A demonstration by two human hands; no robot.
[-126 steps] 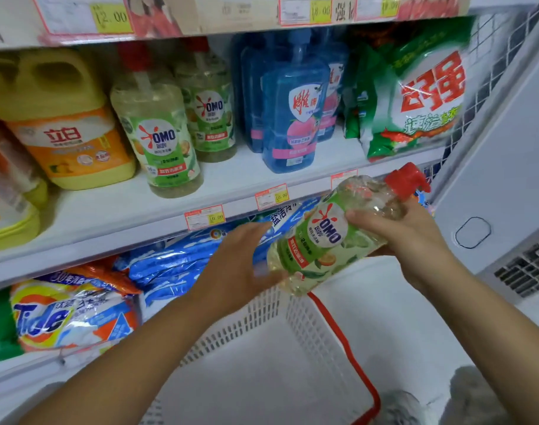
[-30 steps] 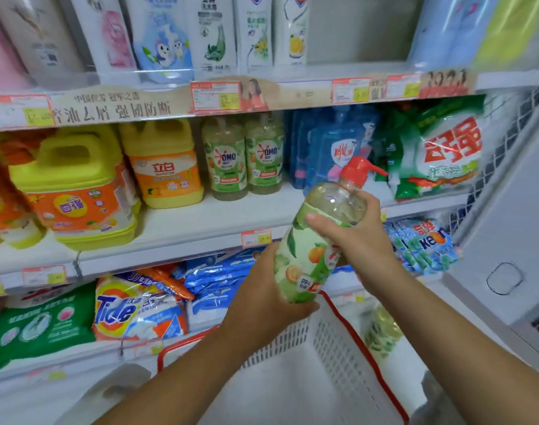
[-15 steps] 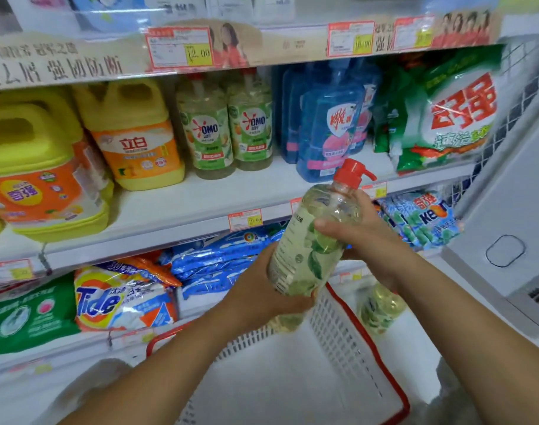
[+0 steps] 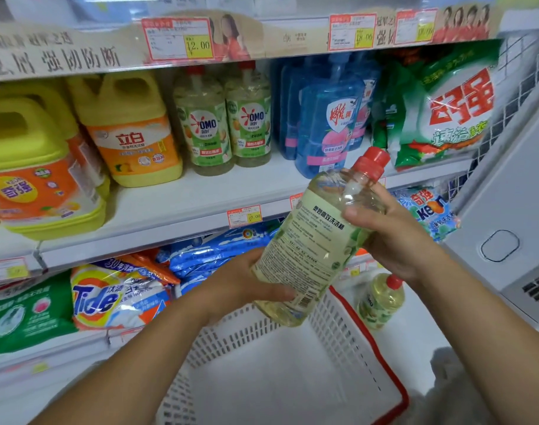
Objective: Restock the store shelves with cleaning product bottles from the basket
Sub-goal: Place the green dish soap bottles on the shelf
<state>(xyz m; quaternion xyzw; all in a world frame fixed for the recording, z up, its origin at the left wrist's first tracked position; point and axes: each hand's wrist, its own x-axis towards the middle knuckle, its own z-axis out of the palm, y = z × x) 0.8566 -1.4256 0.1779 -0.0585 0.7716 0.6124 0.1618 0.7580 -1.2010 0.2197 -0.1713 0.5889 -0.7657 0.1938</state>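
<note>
I hold the clear yellow-green, red-capped bottle (image 4: pixel 311 240) tilted above the white slotted basket (image 4: pixel 246 335): left hand (image 4: pixel 246 286) curled round its base, right hand (image 4: pixel 393 234) gripping its shoulder. I'd turn its front outward and stand it before the 2 shelved OMO bottles (image 4: pixel 205 127).

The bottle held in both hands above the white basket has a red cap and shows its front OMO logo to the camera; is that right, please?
Not quite. In the head view the bottle shows its back label, small print and barcode, not the OMO logo. The left hand and right hand do hold it above the basket, and the cap is red.
</note>
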